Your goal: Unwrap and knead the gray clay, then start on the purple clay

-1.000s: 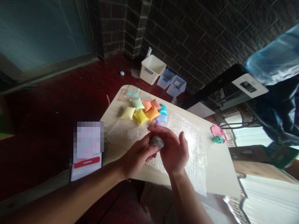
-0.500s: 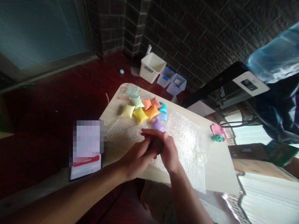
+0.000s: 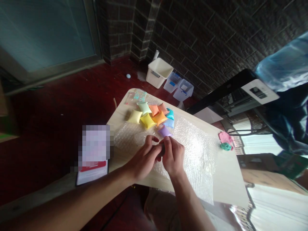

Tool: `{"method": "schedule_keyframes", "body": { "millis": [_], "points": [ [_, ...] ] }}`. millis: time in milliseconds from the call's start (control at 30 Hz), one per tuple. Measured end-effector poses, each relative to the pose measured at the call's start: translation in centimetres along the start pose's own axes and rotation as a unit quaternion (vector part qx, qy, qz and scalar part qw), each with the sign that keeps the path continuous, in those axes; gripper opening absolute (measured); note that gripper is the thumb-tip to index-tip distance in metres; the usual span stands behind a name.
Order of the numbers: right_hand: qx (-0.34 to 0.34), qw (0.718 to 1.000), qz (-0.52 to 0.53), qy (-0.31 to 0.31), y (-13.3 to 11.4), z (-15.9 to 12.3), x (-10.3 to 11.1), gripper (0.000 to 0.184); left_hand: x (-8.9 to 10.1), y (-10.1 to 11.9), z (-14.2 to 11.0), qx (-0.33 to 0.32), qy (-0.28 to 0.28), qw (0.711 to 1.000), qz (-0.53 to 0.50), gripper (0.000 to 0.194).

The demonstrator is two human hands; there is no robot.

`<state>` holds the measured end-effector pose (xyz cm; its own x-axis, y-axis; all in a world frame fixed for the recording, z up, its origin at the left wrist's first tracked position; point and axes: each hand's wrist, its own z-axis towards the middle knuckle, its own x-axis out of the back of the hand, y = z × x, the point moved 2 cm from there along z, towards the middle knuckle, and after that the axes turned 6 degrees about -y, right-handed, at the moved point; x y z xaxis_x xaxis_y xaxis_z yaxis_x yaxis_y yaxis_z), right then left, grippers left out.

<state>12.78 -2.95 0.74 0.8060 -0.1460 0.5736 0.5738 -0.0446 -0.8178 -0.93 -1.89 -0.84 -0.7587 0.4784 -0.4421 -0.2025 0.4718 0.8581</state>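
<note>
My left hand (image 3: 143,159) and my right hand (image 3: 174,158) meet above the near part of the table, fingers curled and thumbs close together. Between their fingertips they grip a small dark lump of modelling clay (image 3: 163,151), mostly hidden by the fingers. Just beyond the hands lies a purple pillow-shaped packet (image 3: 164,130). Behind it sit several more plump packets, among them a yellow one (image 3: 148,121), an orange one (image 3: 159,118), a pale green one (image 3: 144,108) and a light blue one (image 3: 169,123).
Clear bubble wrap (image 3: 196,150) covers much of the pale table (image 3: 229,179). Pink (image 3: 225,137) and green (image 3: 226,146) shaped pieces lie at the right edge. A lit screen (image 3: 92,175) is at left. A white basket (image 3: 158,73) and clear bins (image 3: 183,90) stand on the floor.
My palms were pressed together around the dark lump; now they have parted, and the fingertips and thumbs pinch it. The whole view has shifted slightly.
</note>
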Motion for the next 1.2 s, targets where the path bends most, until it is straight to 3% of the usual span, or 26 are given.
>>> {"method": "schedule_keyframes", "body": {
  "millis": [200,300,367,467,600,667,767,867,967,1033,1133,1200],
  "points": [
    [-0.081,0.977,0.192,-0.038,-0.1,0.4,-0.6,0.05,0.4,0.6,-0.3,-0.099,0.008,0.983,0.153,0.02],
    [-0.116,0.959,0.246,-0.079,-0.1,0.4,-0.6,0.059,0.6,1.1,-0.6,-0.157,-0.032,0.948,0.274,0.011],
    [-0.135,0.966,0.206,-0.078,-0.1,0.3,-0.7,0.065,0.6,1.2,-0.8,-0.182,-0.039,0.909,0.373,0.012],
    [-0.105,0.988,0.108,-0.021,-0.3,0.1,-0.9,0.066,0.5,1.3,-1.2,-0.207,-0.012,0.854,0.477,0.016],
    [-0.091,0.989,0.113,0.004,-0.5,0.1,-0.9,0.063,0.7,1.3,-1.1,-0.222,0.001,0.849,0.479,0.015],
    [-0.123,0.974,0.192,-0.015,-0.2,0.2,-0.8,0.065,1.0,1.3,-0.9,-0.238,0.004,0.85,0.469,0.017],
    [-0.153,0.953,0.255,-0.064,0.4,0.3,-0.4,0.068,1.3,1.2,-0.4,-0.267,0.007,0.823,0.501,0.024],
    [-0.155,0.972,0.158,-0.076,0.8,0.4,0.0,0.061,1.3,1.1,-0.1,-0.269,-0.018,0.774,0.573,0.018],
    [-0.104,0.992,0.063,-0.035,0.4,0.5,0.3,0.06,1.0,1.2,-0.2,-0.278,-0.029,0.737,0.616,0.013],
    [-0.071,0.997,0.028,-0.006,-0.2,0.5,0.2,0.058,0.9,1.4,-0.4,-0.287,-0.018,0.744,0.603,0.018],
    [-0.063,0.997,0.039,0.023,-0.7,0.4,0.2,0.055,1.0,1.7,-0.7,-0.263,-0.01,0.796,0.545,0.03],
    [-0.084,0.991,0.103,0.008,-0.5,0.4,0.1,0.056,1.1,1.9,-0.7,-0.244,-0.021,0.823,0.512,0.031]
  ]
}}
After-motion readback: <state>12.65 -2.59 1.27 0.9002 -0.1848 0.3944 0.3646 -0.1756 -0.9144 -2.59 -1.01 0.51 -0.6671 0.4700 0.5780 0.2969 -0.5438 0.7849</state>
